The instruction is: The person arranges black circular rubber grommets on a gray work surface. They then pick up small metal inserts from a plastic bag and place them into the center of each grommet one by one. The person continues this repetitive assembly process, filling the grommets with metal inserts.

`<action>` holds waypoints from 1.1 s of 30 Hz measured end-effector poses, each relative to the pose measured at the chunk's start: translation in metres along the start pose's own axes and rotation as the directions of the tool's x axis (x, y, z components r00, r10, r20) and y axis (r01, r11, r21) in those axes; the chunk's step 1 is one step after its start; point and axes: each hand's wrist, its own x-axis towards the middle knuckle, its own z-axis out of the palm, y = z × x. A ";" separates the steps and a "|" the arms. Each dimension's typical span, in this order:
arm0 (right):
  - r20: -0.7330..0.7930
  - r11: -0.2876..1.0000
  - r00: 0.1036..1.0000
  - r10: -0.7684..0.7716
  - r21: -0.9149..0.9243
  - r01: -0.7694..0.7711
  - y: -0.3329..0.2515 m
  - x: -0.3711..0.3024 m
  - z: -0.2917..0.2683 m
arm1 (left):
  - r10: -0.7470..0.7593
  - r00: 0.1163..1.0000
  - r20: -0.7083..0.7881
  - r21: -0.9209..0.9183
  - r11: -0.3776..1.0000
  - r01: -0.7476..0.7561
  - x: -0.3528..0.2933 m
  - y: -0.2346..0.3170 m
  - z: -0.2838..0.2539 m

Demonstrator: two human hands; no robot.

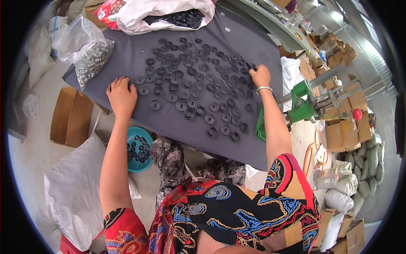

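Note:
Many small black round plastic wheels (192,103) lie loosely spread over a dark grey cloth (177,131) that covers the table. At the cloth's left edge rests my left hand (122,96), palm down with its fingers lying on the fabric. Nothing shows in it, and the closest wheels are just to its right. On the far side of the spread, my right hand (260,76) has its fingers closed on a dark fold of the cloth. A crease runs from the far edge to these fingers, and a few wheels lie right beside them.
A white sack (165,12) of black parts lies at the table's far edge. A clear bag (91,59) of grey metal parts sits at the left corner. Below stand a cardboard box (69,116) and a teal basin (140,165). A green press (302,101) stands right.

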 end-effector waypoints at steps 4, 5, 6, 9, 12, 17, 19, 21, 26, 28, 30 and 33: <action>0.084 0.843 0.953 -0.290 0.494 0.213 -0.107 -0.071 -0.048 | -0.014 1.000 0.000 0.019 1.000 0.014 -0.006 -0.009 -0.005; 0.080 0.809 0.904 -0.421 0.483 0.334 -0.119 -0.086 -0.055 | -0.008 1.000 -0.003 0.006 1.000 0.008 -0.005 -0.009 -0.004; 0.126 0.775 0.864 -0.488 0.518 0.362 -0.135 -0.104 -0.067 | -0.007 1.000 -0.004 0.001 1.000 0.007 -0.007 -0.011 -0.004; 0.146 0.734 0.777 -0.613 0.470 0.491 -0.148 -0.128 -0.060 | 0.008 1.000 -0.013 0.010 1.000 -0.008 -0.004 -0.007 -0.004; 0.163 0.696 0.709 -0.686 0.432 0.574 -0.145 -0.129 -0.051 | 0.016 1.000 -0.011 -0.015 1.000 -0.016 -0.003 -0.007 -0.001; 0.097 0.760 0.878 -0.468 0.551 0.344 -0.125 -0.089 -0.053 | -0.010 1.000 0.026 0.020 1.000 0.009 -0.005 -0.008 -0.004; 0.027 0.863 0.974 -0.226 0.470 0.187 -0.094 -0.055 -0.038 | -0.017 0.999 0.045 0.022 1.000 0.016 -0.003 -0.005 -0.006; -0.046 0.938 0.998 -0.053 0.340 0.066 -0.055 -0.021 -0.012 | -0.025 0.998 0.051 0.025 0.999 0.024 -0.003 -0.004 -0.007; -0.091 0.991 0.992 0.083 0.111 -0.073 0.014 0.031 0.029 | 0.001 1.000 0.025 -0.013 1.000 0.000 -0.002 -0.002 -0.004; -0.002 0.994 0.995 0.102 0.047 -0.102 0.017 0.039 0.037 | 0.009 1.000 0.009 -0.019 1.000 -0.008 -0.001 -0.001 -0.006; 0.077 0.992 0.989 0.123 -0.015 -0.122 0.015 0.046 0.046 | 0.002 1.000 0.006 -0.015 1.000 -0.002 -0.002 -0.003 -0.007; 0.148 0.988 0.981 0.126 -0.109 -0.110 0.004 0.050 0.050 | 0.000 1.000 -0.020 -0.022 1.000 -0.001 -0.004 -0.009 -0.008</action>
